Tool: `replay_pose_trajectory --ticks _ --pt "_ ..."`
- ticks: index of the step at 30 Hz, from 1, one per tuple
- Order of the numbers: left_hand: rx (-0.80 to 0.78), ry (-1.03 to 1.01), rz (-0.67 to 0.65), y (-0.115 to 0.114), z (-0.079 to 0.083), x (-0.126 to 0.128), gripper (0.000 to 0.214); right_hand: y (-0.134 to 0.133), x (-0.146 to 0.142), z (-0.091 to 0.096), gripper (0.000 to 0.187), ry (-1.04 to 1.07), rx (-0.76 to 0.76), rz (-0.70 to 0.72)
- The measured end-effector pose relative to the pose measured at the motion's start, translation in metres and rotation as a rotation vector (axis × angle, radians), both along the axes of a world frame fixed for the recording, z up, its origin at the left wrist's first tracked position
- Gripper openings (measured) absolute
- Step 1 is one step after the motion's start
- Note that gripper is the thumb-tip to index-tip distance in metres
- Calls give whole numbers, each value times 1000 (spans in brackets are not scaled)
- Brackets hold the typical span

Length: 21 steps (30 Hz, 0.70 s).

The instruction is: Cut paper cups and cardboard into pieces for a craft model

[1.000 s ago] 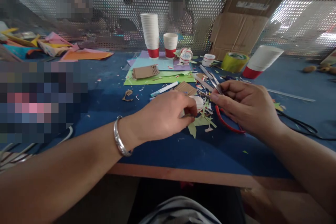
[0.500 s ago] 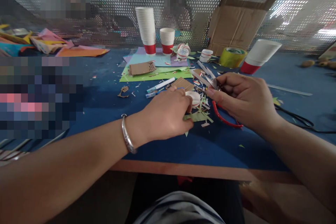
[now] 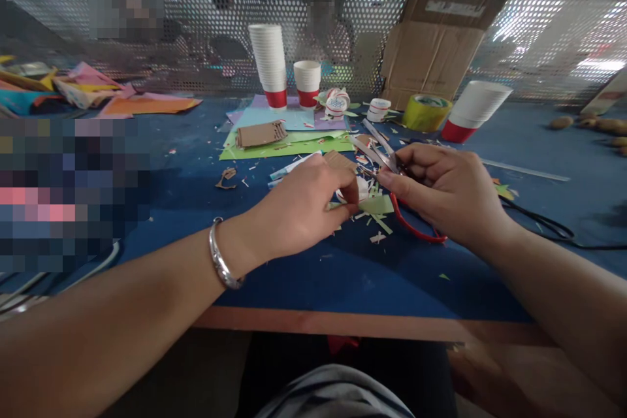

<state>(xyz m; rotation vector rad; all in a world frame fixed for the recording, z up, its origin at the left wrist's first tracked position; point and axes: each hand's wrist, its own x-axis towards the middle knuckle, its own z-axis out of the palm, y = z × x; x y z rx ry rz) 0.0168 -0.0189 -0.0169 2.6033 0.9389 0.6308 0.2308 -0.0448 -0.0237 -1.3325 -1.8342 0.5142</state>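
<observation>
My left hand (image 3: 298, 212), with a silver bangle at the wrist, pinches a piece of green paper (image 3: 377, 204) over the blue table (image 3: 196, 163). My right hand (image 3: 443, 192) is closed round red-handled scissors (image 3: 386, 163), whose open blades point up and left, just above the paper. The red handle loop hangs below my right palm. A small white round piece (image 3: 360, 189) lies between the two hands, partly hidden by my left thumb. Green and white paper scraps (image 3: 375, 228) litter the table under the hands.
Farther back lie green, blue and purple paper sheets (image 3: 289, 137) with a brown cardboard cutout (image 3: 259, 134), stacked red-and-white paper cups (image 3: 268, 65), a lying cup stack (image 3: 473, 108), yellow tape (image 3: 425, 111) and a cardboard box (image 3: 435, 39). A black cable (image 3: 548, 228) runs on the right. A mesh screen stands behind.
The green paper has been lifted off the scrap pile and now sits pinched between my hands near the scissor blades. Both hands stay close together; the view shifted slightly.
</observation>
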Motion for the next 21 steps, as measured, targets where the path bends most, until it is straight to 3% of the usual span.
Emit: replay_pose_trajectory --ticks 5,12,14,18,21 --pt "-86 -157 124 2 0 0 1 -1 -2 3 22 133 -77 -69" --pt "-152 -287 76 1 -1 1 4 -1 0 3 20 172 -65 -71" --pt "-249 -336 56 2 -1 1 6 -1 0 3 17 174 -58 -70" --pt "-582 -453 11 5 -4 4 36 -3 -3 3 17 194 -45 -54" --pt "-749 -523 27 5 -5 7 32 -4 -5 4 22 208 -54 -24"
